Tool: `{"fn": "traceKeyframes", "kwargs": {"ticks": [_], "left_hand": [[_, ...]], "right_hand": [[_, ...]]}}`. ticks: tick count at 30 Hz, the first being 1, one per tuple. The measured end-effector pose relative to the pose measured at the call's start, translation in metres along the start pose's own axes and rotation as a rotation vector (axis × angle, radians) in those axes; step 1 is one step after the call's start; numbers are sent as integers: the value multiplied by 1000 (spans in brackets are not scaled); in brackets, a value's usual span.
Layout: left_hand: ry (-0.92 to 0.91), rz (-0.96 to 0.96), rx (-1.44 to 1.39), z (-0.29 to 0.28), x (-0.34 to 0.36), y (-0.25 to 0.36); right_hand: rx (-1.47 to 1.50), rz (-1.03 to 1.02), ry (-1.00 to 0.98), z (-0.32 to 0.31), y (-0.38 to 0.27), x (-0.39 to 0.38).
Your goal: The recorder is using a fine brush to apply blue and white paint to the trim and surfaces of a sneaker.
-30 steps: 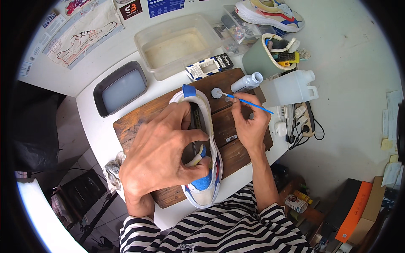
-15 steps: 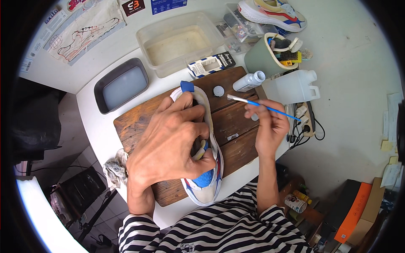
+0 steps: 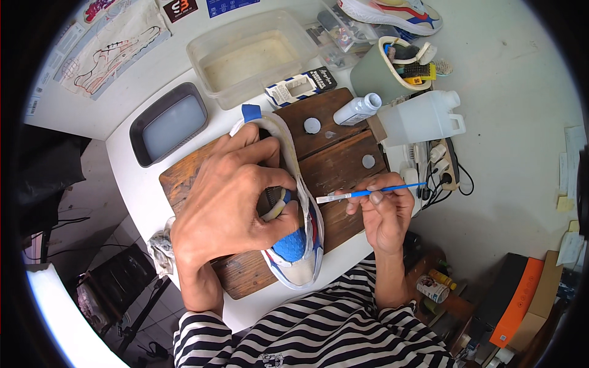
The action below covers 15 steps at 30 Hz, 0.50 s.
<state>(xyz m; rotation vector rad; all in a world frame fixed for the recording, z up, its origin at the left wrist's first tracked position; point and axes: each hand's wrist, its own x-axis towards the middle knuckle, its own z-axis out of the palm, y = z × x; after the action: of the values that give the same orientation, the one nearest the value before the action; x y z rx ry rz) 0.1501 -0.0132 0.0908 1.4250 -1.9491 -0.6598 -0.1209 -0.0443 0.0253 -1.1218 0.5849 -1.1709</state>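
A white sneaker [image 3: 300, 277] with blue and red parts lies on a dark wooden board [image 3: 343, 161], toe toward me. My left hand [image 3: 230, 202] is closed on the sneaker, fingers reaching into its opening and over the far rim. Between thumb and fingers of my right hand [image 3: 388, 211] is a thin blue paintbrush [image 3: 362, 193]. Its white-coated bristles are at the sneaker's right side edge; whether they touch it I cannot tell. An uncapped small bottle [image 3: 357, 110] stands on the board's far right, near a round white cap [image 3: 312, 126] and another white disc [image 3: 368, 161].
Behind the board are a grey tray of cloudy liquid [image 3: 169, 129], a clear plastic tub [image 3: 245, 58] and a small printed box [image 3: 300, 87]. To the right stand a bucket of brushes [image 3: 380, 76], a translucent jug [image 3: 423, 119] and a power strip [image 3: 453, 165]. A crumpled rag [image 3: 161, 248] lies left.
My right hand has brought the paintbrush down and left, from over the board to the sneaker's side. My left hand keeps its grip; the whole view has shifted slightly.
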Motion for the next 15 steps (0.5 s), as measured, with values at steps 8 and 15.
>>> {"fn": "traceKeyframes", "kwargs": {"ticks": [8,15], "left_hand": [[-8,13,12,3,0,-1],[0,12,6,3,-1,-2]], "right_hand": [[-5,-31,-61,0,5,3],[-6,-11,-40,0,8,3]]}}
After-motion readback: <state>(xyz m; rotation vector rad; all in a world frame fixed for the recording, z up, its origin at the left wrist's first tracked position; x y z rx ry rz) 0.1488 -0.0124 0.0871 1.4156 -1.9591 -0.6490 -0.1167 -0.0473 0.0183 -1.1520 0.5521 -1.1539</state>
